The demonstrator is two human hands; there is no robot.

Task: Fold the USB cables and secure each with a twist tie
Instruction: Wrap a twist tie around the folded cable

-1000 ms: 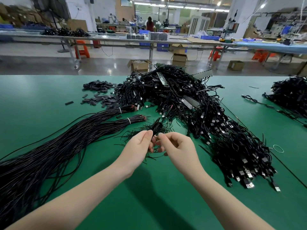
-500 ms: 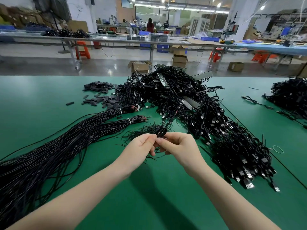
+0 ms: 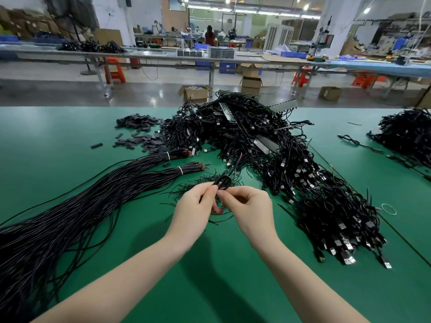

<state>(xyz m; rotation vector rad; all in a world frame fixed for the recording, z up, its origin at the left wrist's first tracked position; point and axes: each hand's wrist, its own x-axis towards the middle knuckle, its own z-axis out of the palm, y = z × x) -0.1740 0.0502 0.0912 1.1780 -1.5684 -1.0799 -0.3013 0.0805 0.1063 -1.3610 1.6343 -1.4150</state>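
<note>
A green tabletop (image 3: pixel 70 141) is seen in the foreground. Small dark flat pieces (image 3: pixel 137 131) are heaped and scattered at its far left part, and one lies apart (image 3: pixel 96 145) further left. A thin pale ring (image 3: pixel 388 208) is laid flat near the right edge. Beyond the tabletop, open cardboard boxes (image 3: pixel 195 92) are set on a shiny grey floor (image 3: pixel 58 89). Long workbenches (image 3: pixel 163 57) are lined up behind, with orange stools (image 3: pixel 114 69) beneath them and blue bins (image 3: pixel 293 54) on top.

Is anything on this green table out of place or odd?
Little stands out. A thin pale ring lies alone on the green table right of the finished black USB cable pile, and one small dark sleeve piece sits apart from its heap.
</note>
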